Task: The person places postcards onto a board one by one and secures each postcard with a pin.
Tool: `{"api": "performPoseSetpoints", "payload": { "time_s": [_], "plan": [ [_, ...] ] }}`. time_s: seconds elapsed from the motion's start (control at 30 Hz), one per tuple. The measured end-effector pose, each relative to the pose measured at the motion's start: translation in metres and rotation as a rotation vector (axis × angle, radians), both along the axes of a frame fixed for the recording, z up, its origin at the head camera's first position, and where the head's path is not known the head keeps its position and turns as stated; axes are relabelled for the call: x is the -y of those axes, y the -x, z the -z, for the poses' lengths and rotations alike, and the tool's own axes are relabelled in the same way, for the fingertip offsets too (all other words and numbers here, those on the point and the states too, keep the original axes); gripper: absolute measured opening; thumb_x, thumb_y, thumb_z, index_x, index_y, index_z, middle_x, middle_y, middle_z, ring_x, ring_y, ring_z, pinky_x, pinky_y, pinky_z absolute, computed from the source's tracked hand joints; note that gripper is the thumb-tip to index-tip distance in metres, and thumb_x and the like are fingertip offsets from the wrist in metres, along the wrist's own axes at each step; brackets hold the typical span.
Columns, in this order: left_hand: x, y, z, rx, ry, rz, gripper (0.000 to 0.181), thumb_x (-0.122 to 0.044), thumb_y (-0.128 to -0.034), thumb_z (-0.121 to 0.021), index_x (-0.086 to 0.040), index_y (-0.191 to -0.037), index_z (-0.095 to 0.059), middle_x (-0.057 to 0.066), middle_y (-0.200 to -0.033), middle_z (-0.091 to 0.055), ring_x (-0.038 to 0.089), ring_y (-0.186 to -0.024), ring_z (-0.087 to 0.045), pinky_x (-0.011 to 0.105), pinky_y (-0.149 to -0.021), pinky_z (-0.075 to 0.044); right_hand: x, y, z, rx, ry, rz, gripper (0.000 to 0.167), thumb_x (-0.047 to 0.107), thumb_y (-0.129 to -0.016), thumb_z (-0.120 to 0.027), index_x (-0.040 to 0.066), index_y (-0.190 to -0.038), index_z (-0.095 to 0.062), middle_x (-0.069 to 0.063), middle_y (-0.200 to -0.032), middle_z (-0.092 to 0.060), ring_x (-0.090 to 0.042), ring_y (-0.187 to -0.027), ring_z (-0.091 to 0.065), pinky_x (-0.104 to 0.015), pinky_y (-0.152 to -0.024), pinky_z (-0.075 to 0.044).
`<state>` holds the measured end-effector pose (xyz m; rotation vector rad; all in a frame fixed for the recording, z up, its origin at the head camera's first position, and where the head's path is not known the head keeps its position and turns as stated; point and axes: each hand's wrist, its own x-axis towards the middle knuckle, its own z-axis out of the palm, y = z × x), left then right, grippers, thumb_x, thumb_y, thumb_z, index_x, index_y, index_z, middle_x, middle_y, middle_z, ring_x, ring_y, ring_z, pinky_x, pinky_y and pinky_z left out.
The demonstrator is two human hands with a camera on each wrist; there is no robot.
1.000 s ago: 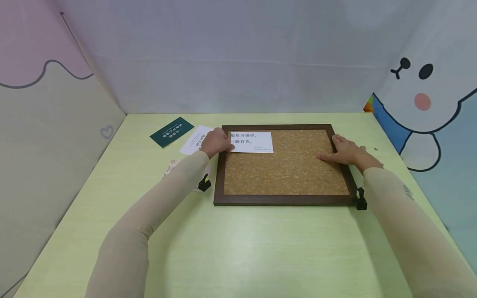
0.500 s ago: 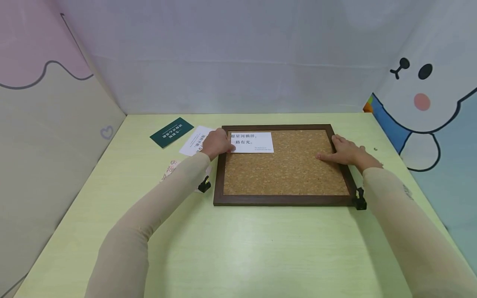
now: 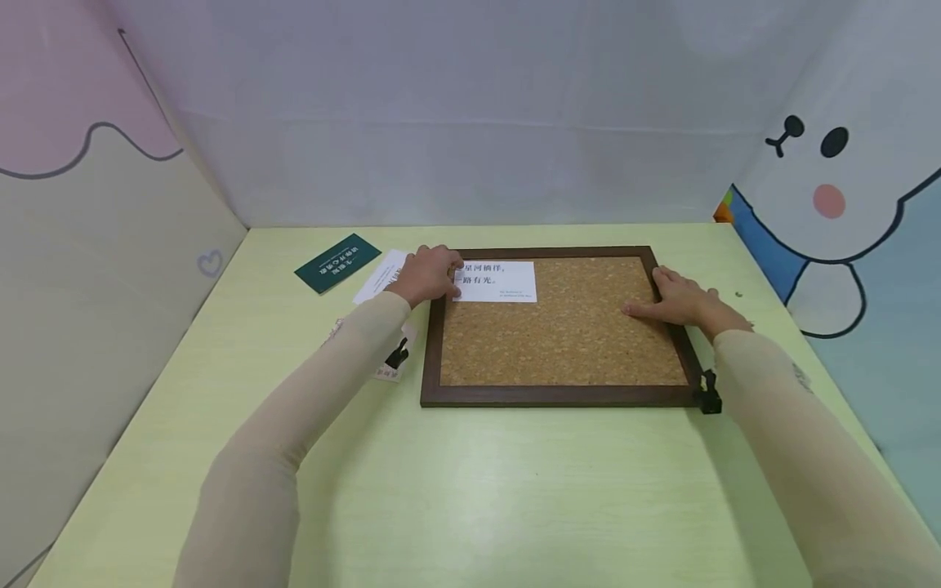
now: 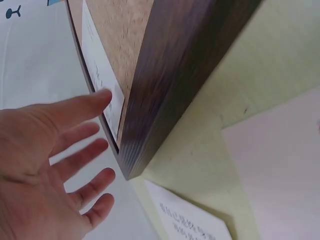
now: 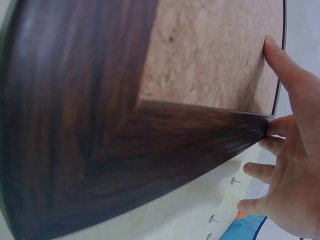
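A brown-framed cork board (image 3: pixel 559 343) lies flat on the table. On its upper left cork is a white card with printed characters (image 3: pixel 507 282). My left hand (image 3: pixel 425 273) is at that card's left end, over the frame's upper left corner. In the left wrist view its thumb (image 4: pixel 95 102) overlaps the card's edge and the other fingers are spread, pinching nothing. My right hand (image 3: pixel 684 300) rests on the frame's right side. Its thumb (image 5: pixel 282 62) lies straight on the cork, and some fingertips touch the frame's outer side.
Left of the board lie a dark green card (image 3: pixel 338 263), a white card (image 3: pixel 378 273) and a pinkish card (image 4: pixel 285 165), partly hidden by the left arm. Several thumbtacks (image 5: pixel 212 220) lie on the table beyond the board's right side. Fabric walls stand behind and at both sides.
My left hand has shifted slightly up along the card's left end and its fingers have loosened. The card lies in nearly the same place. The right hand has stayed still.
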<state>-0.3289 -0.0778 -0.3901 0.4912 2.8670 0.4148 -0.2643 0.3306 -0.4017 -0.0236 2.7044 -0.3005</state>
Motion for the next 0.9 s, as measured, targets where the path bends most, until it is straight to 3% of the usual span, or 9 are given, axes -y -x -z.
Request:
{"api": "performPoseSetpoints", "payload": {
  "time_s": [0.13,0.33,0.47,0.6,0.9],
  "plan": [
    [0.004,0.007,-0.002,0.061,0.052,0.054,0.060,-0.029,-0.0831,-0.078,-0.018,-0.137,-0.055,0.005,-0.133,-0.058,0.032,-0.126,-0.040,0.052,-0.108,-0.027,0.001,-0.001,0.001,0.000,-0.010,-0.008,0.112,0.068,-0.089,-0.049,-0.012,-0.151,0.001,-0.037,-0.156,-0.002,-0.057,-0.140,-0.010,-0.079,-0.102,-0.008],
    [0.007,0.015,-0.002,0.142,0.082,0.044,0.064,-0.032,-0.0824,-0.079,-0.025,-0.140,-0.053,0.006,-0.131,-0.053,0.032,-0.125,-0.034,0.051,-0.104,-0.032,0.000,0.001,0.001,0.006,-0.017,-0.009,0.113,0.069,-0.089,-0.049,-0.012,-0.151,0.001,-0.036,-0.156,-0.001,-0.057,-0.141,-0.009,-0.079,-0.103,-0.008],
    [0.008,0.016,-0.001,0.134,0.081,0.075,0.059,-0.030,-0.0834,-0.078,-0.023,-0.137,-0.057,0.004,-0.127,-0.059,0.030,-0.126,-0.035,0.050,-0.109,-0.026,0.000,0.002,0.000,0.004,-0.012,-0.012,0.112,0.068,-0.089,-0.049,-0.012,-0.151,0.000,-0.036,-0.156,-0.001,-0.057,-0.141,-0.008,-0.079,-0.103,-0.008],
    [0.007,0.016,-0.003,0.124,0.085,0.110,0.045,-0.028,-0.0839,-0.078,-0.017,-0.126,-0.065,0.002,-0.135,-0.058,0.030,-0.126,-0.038,0.053,-0.110,-0.023,0.000,0.001,0.000,0.006,-0.012,-0.009,0.112,0.068,-0.089,-0.049,-0.012,-0.151,0.001,-0.036,-0.156,0.000,-0.057,-0.141,-0.008,-0.078,-0.103,-0.008],
    [0.006,0.012,-0.002,0.124,0.114,0.109,0.059,-0.032,-0.0842,-0.077,-0.018,-0.138,-0.057,0.001,-0.150,-0.044,0.030,-0.128,-0.037,0.053,-0.111,-0.023,0.000,0.002,0.001,0.008,-0.019,-0.005,0.113,0.068,-0.089,-0.049,-0.013,-0.150,0.001,-0.037,-0.156,-0.001,-0.057,-0.141,-0.008,-0.079,-0.103,-0.008]
  ]
}}
